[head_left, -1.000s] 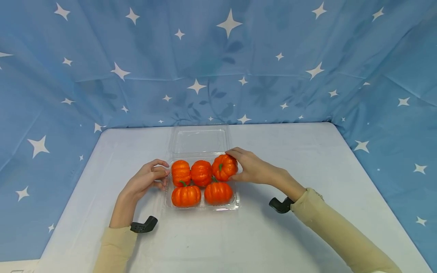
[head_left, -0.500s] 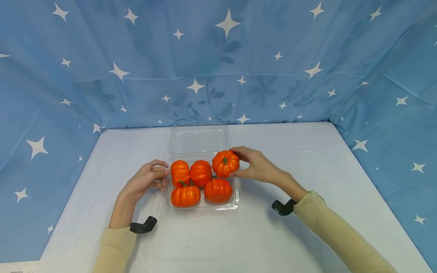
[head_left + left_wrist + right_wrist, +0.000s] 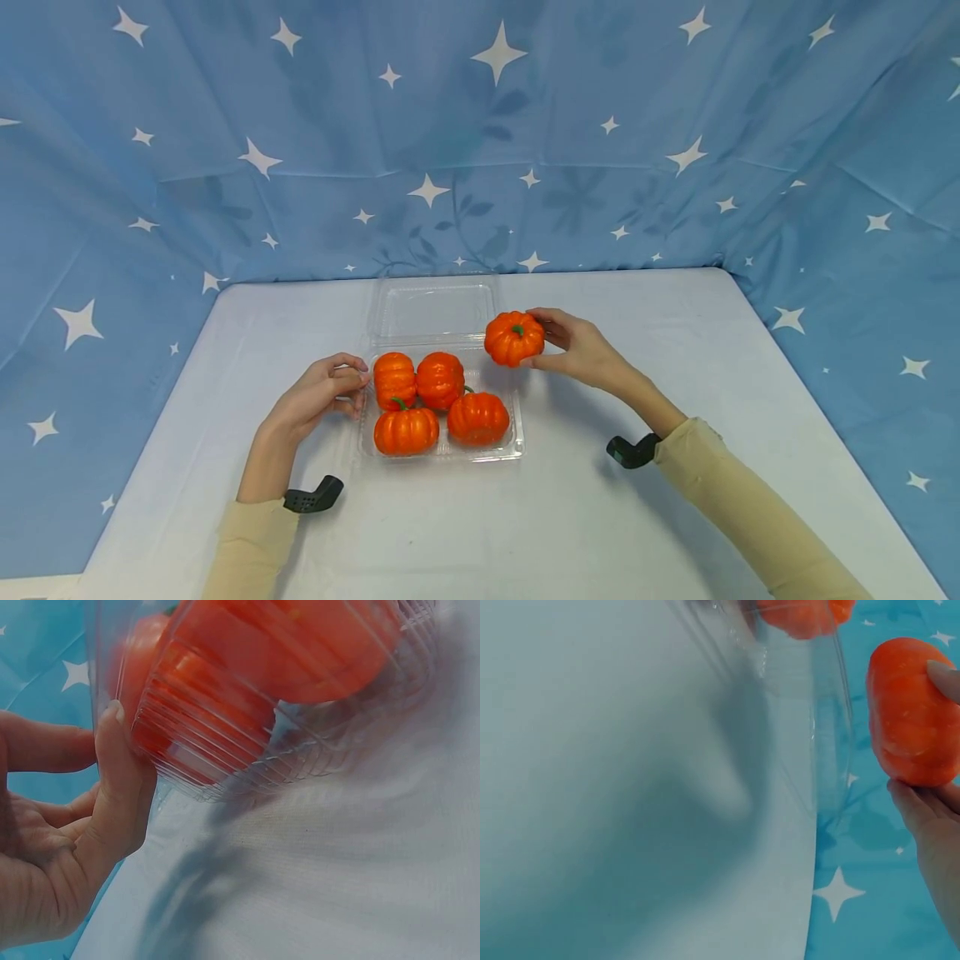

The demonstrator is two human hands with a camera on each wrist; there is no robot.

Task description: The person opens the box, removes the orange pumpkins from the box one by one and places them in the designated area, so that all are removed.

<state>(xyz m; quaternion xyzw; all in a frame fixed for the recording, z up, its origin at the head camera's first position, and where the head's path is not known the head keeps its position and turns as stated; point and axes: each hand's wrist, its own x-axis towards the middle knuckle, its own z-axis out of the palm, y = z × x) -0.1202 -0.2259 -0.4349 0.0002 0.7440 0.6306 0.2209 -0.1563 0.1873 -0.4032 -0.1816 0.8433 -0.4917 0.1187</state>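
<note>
My right hand (image 3: 581, 350) grips a small orange pumpkin (image 3: 514, 339) with a green stem, thumb on one side and fingers on the other. This pumpkin is held up above the back right corner of a clear plastic clamshell box (image 3: 517, 446). Several other orange pumpkins sit in the box, among them a front left one (image 3: 407, 431) and a front right one (image 3: 478, 418). At the box's left side, my left hand (image 3: 322, 392) pinches the rim; in the left wrist view, the thumb and a finger (image 3: 56, 746) meet at that edge.
The box's clear lid (image 3: 437, 308) lies folded back toward the rear of the white-covered table (image 3: 637, 308). A blue curtain with white stars (image 3: 480, 150) hangs behind and at both sides. A black wrist camera (image 3: 633, 451) sits on the right forearm.
My right hand has lifted the pumpkin out of the box's back right spot, moving it up, back and to the right. The left hand stays at the rim.
</note>
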